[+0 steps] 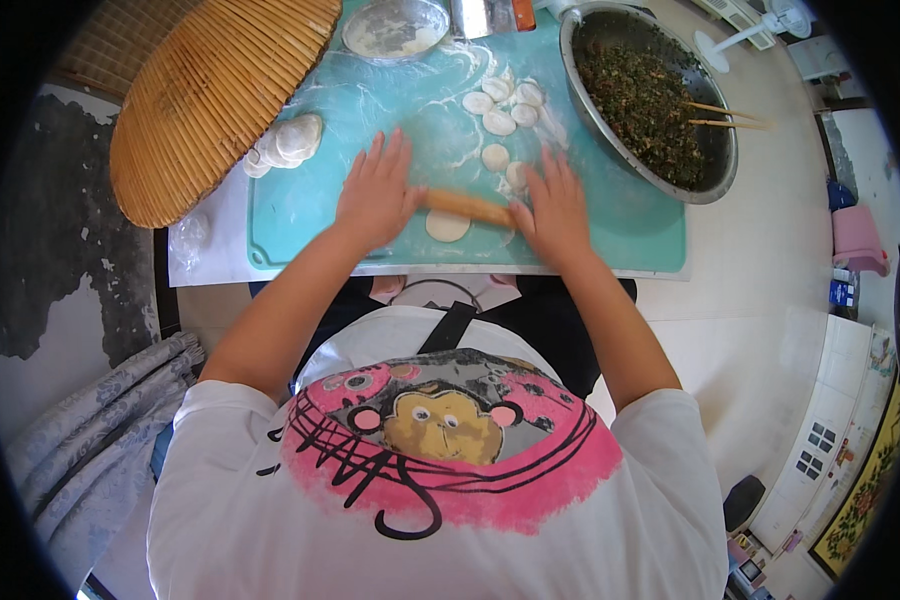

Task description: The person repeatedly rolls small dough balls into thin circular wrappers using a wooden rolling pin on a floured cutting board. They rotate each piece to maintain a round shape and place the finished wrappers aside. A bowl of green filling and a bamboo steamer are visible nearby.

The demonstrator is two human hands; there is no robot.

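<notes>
A wooden rolling pin (pixel 469 207), slightly blurred, lies between my two hands on the floured turquoise mat (pixel 307 232). My left hand (pixel 379 187) is on its left end and my right hand (pixel 559 206) on its right end, both with fingers stretched forward and palms down. Just under the pin, on the near side, sits a round flattened dough piece (pixel 447 226). Two small dough discs (pixel 496 157) are by my right fingers, one partly hidden. Beyond them are several more dough pieces (pixel 499 122). A stack of rolled wrappers (pixel 298 138) rests left of my left hand.
At the right stands a large metal bowl (pixel 724 176) of chopped filling (pixel 637 105) with chopsticks (pixel 727 118) in it. A bowl of flour (pixel 395 34) and a metal blade-like tool (pixel 487 15) are at the far edge. A round slatted tray (pixel 210 105) overhangs the table's left side.
</notes>
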